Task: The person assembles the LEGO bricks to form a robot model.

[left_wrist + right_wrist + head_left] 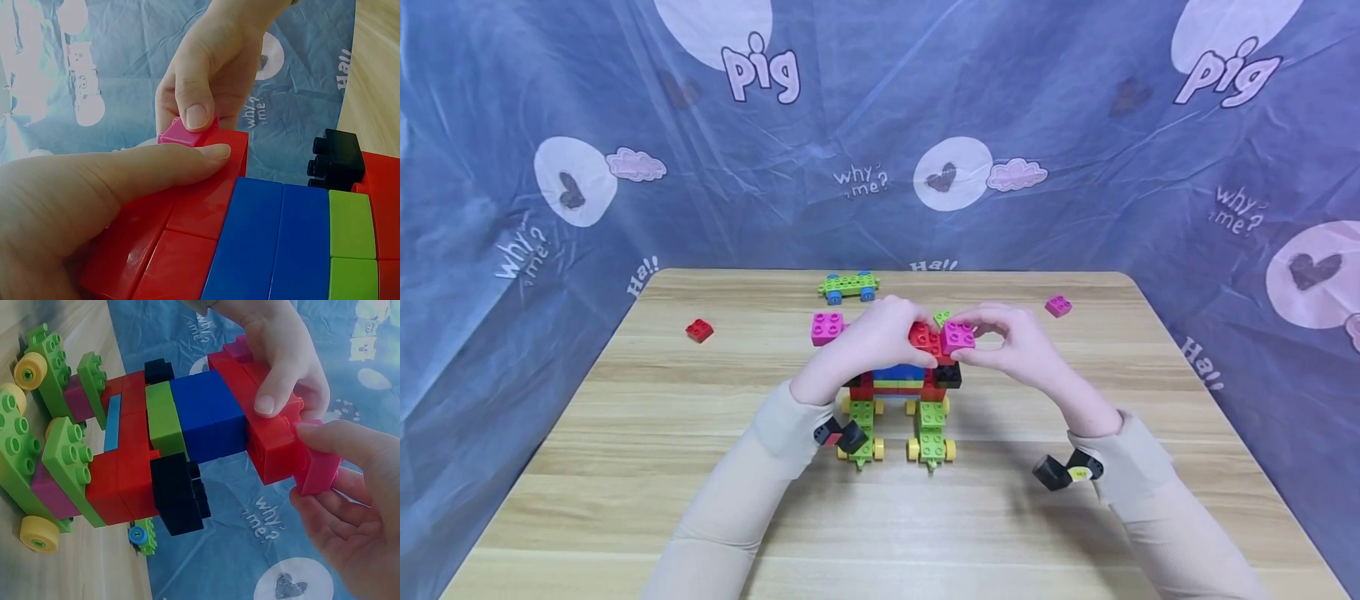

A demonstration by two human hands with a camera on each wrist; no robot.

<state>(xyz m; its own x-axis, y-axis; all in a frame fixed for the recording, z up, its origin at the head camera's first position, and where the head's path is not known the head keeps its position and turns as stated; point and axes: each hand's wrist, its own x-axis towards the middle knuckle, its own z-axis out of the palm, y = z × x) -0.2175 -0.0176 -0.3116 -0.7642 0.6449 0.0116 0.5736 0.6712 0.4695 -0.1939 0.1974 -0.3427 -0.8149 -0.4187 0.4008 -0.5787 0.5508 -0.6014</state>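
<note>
A figure of toy building bricks stands mid-table. Two lime green wheeled bases [932, 440] with yellow wheels carry red bricks, then lime and blue bricks [209, 412]. Black bricks [178, 495] jut out at its sides. Across the top run red bricks [272, 453], which my left hand [886, 335] grips, thumb on the near face. My right hand [1018, 346] pinches a pink brick [957, 337] between thumb and fingers, against the right end of the red row. Another pink brick [827, 327] sits at the row's left end. My left fingers behind the row are partly hidden.
At the back of the table lies a lime wheeled base [848, 286] with blue wheels. A loose red brick [699, 330] lies on the left, a loose pink brick [1058, 306] on the right. A small lime brick [942, 318] shows behind the figure. Blue printed cloth [880, 125] surrounds the table.
</note>
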